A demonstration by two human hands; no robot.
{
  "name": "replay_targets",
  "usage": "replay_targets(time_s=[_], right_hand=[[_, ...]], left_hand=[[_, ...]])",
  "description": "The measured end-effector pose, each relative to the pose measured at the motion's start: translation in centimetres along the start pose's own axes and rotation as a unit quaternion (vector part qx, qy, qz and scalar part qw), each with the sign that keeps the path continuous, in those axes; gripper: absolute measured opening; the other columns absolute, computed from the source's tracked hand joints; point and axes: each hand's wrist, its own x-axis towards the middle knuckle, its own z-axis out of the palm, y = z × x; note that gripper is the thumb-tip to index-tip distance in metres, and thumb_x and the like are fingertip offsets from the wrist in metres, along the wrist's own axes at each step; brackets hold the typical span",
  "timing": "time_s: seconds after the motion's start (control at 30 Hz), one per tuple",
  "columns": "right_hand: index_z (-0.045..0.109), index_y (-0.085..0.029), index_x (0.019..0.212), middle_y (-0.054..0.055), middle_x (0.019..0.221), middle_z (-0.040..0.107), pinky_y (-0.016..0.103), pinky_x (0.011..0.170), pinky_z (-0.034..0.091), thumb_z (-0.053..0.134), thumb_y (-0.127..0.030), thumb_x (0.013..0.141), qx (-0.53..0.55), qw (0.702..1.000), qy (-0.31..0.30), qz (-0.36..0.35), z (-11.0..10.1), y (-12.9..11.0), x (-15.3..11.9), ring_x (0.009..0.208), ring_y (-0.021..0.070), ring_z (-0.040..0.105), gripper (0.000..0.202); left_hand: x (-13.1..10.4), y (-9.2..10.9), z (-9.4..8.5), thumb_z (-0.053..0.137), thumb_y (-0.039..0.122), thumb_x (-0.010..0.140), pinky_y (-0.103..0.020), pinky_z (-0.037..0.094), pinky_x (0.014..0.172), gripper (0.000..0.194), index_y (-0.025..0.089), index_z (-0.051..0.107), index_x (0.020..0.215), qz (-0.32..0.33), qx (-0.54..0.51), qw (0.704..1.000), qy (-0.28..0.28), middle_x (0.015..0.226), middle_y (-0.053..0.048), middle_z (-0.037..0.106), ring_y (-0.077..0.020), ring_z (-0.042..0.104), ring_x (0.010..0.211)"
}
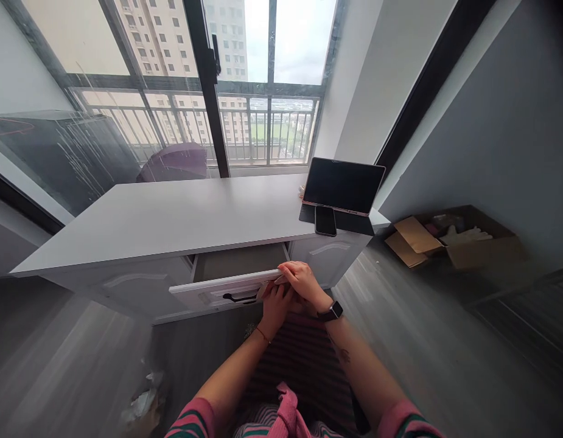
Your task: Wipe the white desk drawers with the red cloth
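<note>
A white drawer point(194, 296) stands pulled out from the front of the white cabinet point(171, 213), with a black handle point(240, 298) on its face. My right hand point(304, 281), below a black watch, rests with bent fingers on the drawer front's top right corner. Close beside it, my left hand point(277, 304) is at the right part of the drawer front, to the right of the handle. Something pale shows between the hands, too small to name. The fingers of my left hand are bent and partly overlapped by my right hand.
A tablet point(344, 185) on a dark stand and a phone point(325, 220) lie at the cabinet top's right end. An open cardboard box point(486, 252) sits on the floor at the right. A plastic bag point(144, 404) lies at the lower left. Windows are behind.
</note>
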Motion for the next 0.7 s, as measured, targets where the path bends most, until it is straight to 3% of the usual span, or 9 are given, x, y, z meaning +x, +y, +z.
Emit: replay_targets(time_s=[0.17, 0.37, 0.57, 0.7], right_hand=[[0.075, -0.025, 0.097, 0.004, 0.099, 0.079, 0.038, 0.097, 0.046, 0.054, -0.037, 0.1, -0.012, 1.0, 0.025, -0.005, 0.6, 0.0, -0.4, 0.096, 0.0211, 0.071, 0.024], [0.073, -0.025, 0.095, 0.005, 0.098, 0.079, 0.041, 0.1, 0.043, 0.057, -0.037, 0.099, 0.003, 0.999, 0.039, 0.0, 1.0, 0.1, -0.7, 0.096, 0.0226, 0.07, 0.02], [0.072, -0.024, 0.094, 0.003, 0.097, 0.079, 0.043, 0.104, 0.041, 0.061, -0.033, 0.097, 0.007, 0.999, 0.049, 0.003, 1.4, 0.3, -0.7, 0.096, 0.0219, 0.07, 0.014], [0.073, -0.025, 0.094, 0.003, 0.096, 0.079, 0.043, 0.106, 0.04, 0.059, -0.032, 0.098, 0.009, 0.998, 0.055, 0.005, 1.5, 0.3, -0.7, 0.095, 0.0217, 0.071, 0.016]], left_hand=[[-1.5, -1.4, 1.2, 0.061, 0.02, 0.092, -0.043, 0.058, 0.084, 0.046, 0.033, 0.064, 0.136, 0.006, -0.002, 0.998, -0.065, 0.113, -0.013, 0.071, -0.0301, 0.066, 0.108], [-3.7, -3.6, 1.6, 0.063, 0.022, 0.091, -0.052, 0.053, 0.094, 0.055, 0.036, 0.056, 0.144, 0.026, 0.01, 0.997, -0.069, 0.129, -0.013, 0.07, -0.0339, 0.061, 0.124], [-5.2, -6.0, 0.9, 0.059, 0.02, 0.091, -0.043, 0.057, 0.077, 0.055, 0.031, 0.057, 0.145, 0.029, 0.03, 0.992, -0.118, 0.132, -0.014, 0.069, -0.0343, 0.063, 0.118], [-7.1, -8.7, 0.0, 0.059, 0.01, 0.086, -0.037, 0.055, 0.074, 0.059, 0.031, 0.06, 0.141, 0.032, 0.06, 0.992, -0.103, 0.125, -0.012, 0.071, -0.0281, 0.067, 0.108]])
